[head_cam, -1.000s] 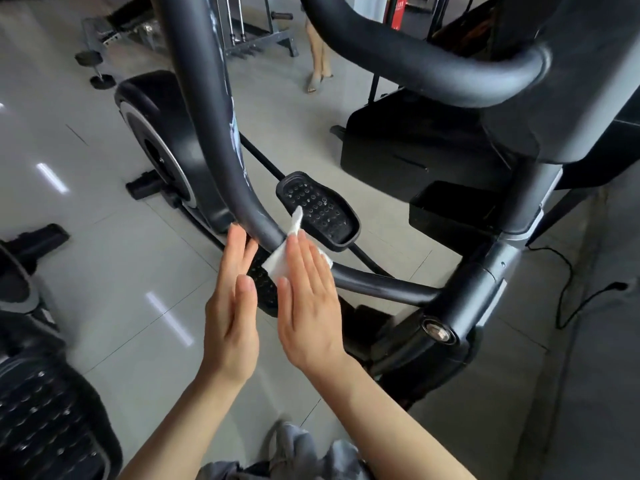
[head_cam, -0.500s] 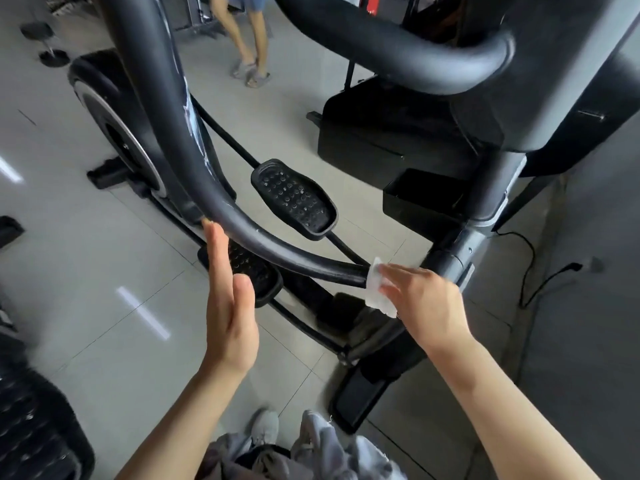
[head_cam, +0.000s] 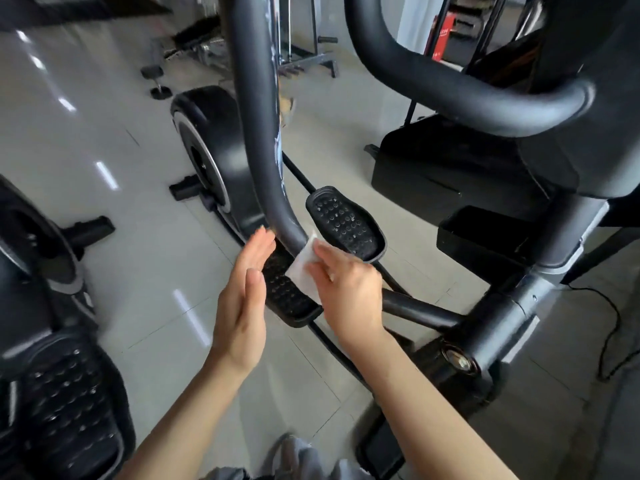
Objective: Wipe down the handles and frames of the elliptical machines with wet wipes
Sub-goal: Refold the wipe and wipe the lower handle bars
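**Wipe on the curved frame tube: loose grip and a missed far side are the risks**

The main risk, as I judge it, is the wet wipe [head_cam: 304, 268] slipping or bunching. It is held only by the fingertips of the right hand [head_cam: 346, 292] against the lower bend of the curved frame tube [head_cam: 273, 188], and much of the sheet hangs free below the fingers. A stroke along the tube could drag it out of the pinch and drop it to the floor [head_cam: 104, 188], dirtying it. A second risk is patchy cleaning: the wipe covers only the near face of the tube, so the far side could be left untouched unless the sheet is wrapped round. The pedal [head_cam: 346, 226] sits just beyond the fingers at frame centre, close enough to catch the wipe or knuckles.

The right hand is partly closed, its fingers bent and pinching the wipe onto the tube just right of centre. The left hand [head_cam: 242, 306] is flat and open, fingers straight and together, holding nothing; its fingertips reach the tube's left side, though actual contact is hard to tell. The wipe lies between the two hands, on the tube's bend.
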A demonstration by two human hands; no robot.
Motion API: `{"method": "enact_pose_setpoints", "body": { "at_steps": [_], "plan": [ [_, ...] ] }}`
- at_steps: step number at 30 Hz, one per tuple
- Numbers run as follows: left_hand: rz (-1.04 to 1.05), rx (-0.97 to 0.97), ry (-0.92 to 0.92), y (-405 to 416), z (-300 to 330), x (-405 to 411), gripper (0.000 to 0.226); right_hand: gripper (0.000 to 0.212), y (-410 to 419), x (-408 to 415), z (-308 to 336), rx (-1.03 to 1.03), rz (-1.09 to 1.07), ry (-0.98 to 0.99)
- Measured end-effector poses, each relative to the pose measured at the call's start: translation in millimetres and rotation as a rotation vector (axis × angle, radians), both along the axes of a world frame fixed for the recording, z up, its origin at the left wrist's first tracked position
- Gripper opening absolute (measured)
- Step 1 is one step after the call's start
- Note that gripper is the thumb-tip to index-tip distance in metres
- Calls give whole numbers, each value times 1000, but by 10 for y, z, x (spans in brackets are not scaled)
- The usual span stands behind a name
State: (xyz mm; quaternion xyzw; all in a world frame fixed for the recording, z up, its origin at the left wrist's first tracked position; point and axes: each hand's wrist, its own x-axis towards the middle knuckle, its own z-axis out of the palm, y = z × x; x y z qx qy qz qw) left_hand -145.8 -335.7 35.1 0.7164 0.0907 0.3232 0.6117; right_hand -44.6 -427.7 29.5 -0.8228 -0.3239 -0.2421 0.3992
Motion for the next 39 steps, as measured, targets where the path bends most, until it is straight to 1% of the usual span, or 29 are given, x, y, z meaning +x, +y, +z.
{"method": "enact_pose_setpoints", "body": {
  "at_steps": [3,6,8,10,12,14,16,18,19,21,22,23,24,27,28,30,32,35,37,39],
  "plan": [
    [88,51,-50,140,263,13,66,4,352,-90,331,238,28,46],
    [122,104,-143,236,570,59,69,18,570,-172,575,465,59,93],
    [90,157,-170,249,726,107,71,24,572,-192,476,458,79,64],
    [67,211,-165,216,808,160,78,29,470,-171,226,368,66,7],
    [73,188,-164,166,854,186,84,30,365,-145,-18,312,40,-48],
    [75,159,-181,141,898,186,86,28,362,-124,-28,338,59,-22],
    [78,151,-165,132,945,156,86,26,454,-146,215,417,104,56],
    [104,166,-124,146,994,115,86,32,582,-168,628,566,160,156],
    [116,177,-92,164,1023,89,83,37,642,-175,866,650,195,172],
    [139,179,-52,211,1103,42,66,42,712,-189,1307,784,254,124],
    [153,178,-50,237,1144,26,57,41,743,-178,1450,816,268,70],
    [163,174,-64,249,1188,6,53,40,774,-158,1530,825,270,21],
    [167,172,-88,248,1224,-10,55,39,792,-137,1543,813,266,-8],
    [166,152,-164,213,1254,-15,68,41,758,-114,1155,713,253,-23],
    [164,128,-164,195,1255,-3,68,42,722,-126,967,667,249,-7],
    [156,108,-154,153,1247,32,65,44,641,-151,677,586,270,86],
    [148,92,-148,107,1237,68,57,48,581,-150,618,549,292,205],
    [171,66,-151,62,1251,88,51,51,554,-124,933,602,325,243],
    [183,52,-148,78,1279,82,47,45,603,-82,1345,694,389,261],
    [170,31,-141,120,1315,75,40,41,683,-7,1743,807,400,244]
  ]
}}
